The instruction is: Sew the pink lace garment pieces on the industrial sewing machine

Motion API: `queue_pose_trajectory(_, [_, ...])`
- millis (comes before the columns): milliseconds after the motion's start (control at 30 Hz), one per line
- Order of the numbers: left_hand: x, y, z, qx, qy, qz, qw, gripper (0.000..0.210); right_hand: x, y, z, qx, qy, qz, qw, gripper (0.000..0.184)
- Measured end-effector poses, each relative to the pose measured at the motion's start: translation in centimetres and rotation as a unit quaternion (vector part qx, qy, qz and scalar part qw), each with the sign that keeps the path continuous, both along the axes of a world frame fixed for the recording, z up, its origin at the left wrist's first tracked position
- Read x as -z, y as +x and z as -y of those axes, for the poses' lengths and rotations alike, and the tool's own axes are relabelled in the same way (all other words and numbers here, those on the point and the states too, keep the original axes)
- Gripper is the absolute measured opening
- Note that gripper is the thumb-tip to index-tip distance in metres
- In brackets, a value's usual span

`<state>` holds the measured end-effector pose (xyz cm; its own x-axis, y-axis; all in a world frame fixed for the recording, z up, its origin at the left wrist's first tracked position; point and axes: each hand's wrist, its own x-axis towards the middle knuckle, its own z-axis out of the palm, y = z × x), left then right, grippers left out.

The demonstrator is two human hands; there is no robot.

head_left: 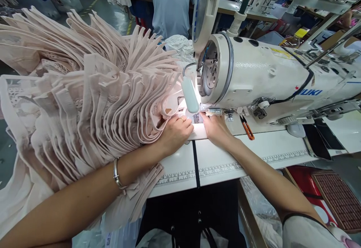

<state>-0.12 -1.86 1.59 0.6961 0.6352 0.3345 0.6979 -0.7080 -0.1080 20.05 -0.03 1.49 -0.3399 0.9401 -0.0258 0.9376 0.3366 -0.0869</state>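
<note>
Cloth, pale pink, lies at the centre of the frame, a short flat stretch of it showing between two bare hands, just in front of the foot of a white sewing machine.

Left hand: on the left of that stretch, back of the hand up, fingers bent and close together on the cloth. A ring on one finger, a silver bracelet on the forearm. Right hand: on the right side, near the foot, fingers reaching forward at the cloth. Whether either hand pinches or only presses cannot be told; the undersides are hidden.

A large pile of pink garments, folded in many upright layers, fills the left of the frame behind the left forearm; more pink layers hang below that forearm. A pale green guard stands just above the hands.

Right of centre, orange-handled snips lie near the right hand, beside the machine. A printed ruler runs along the front of the white tabletop, crossed by a black band.

Upper centre: a person in a blue shirt. Upper left: plastic bins.
</note>
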Motion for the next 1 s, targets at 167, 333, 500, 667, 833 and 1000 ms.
queue_pose_trajectory(167, [-1.2,-1.3,0.5,0.006,-0.102,0.011,0.995,0.017,-0.7,2.4,1.9,0.044,0.139,0.029,0.989,0.039])
queue_pose_trajectory(333, [-1.3,-2.6,0.4,0.042,-0.096,-0.029,0.994,0.039,-0.5,3.9,3.8,-0.045,0.111,0.003,0.993,0.031])
queue_pose_trajectory(500, [0.0,-0.8,0.1,0.027,-0.004,-0.046,0.999,0.025,0.2,3.0,3.3,-0.076,0.079,-0.124,0.986,0.023])
queue_pose_trajectory(667, [0.3,2.2,3.7,0.095,0.064,-0.095,0.989,0.029,-0.6,2.1,2.3,0.008,0.07,-0.034,0.997,0.023])
queue_pose_trajectory(833, [-0.3,2.5,4.2,-0.023,0.044,-0.139,0.989,0.038,-1.3,1.5,2.1,0.001,0.095,0.087,0.992,0.04])
queue_pose_trajectory(1000, [-0.3,1.3,2.5,-0.019,0.058,-0.122,0.991,0.033,0.1,1.8,2.6,-0.153,0.173,0.023,0.973,0.03])
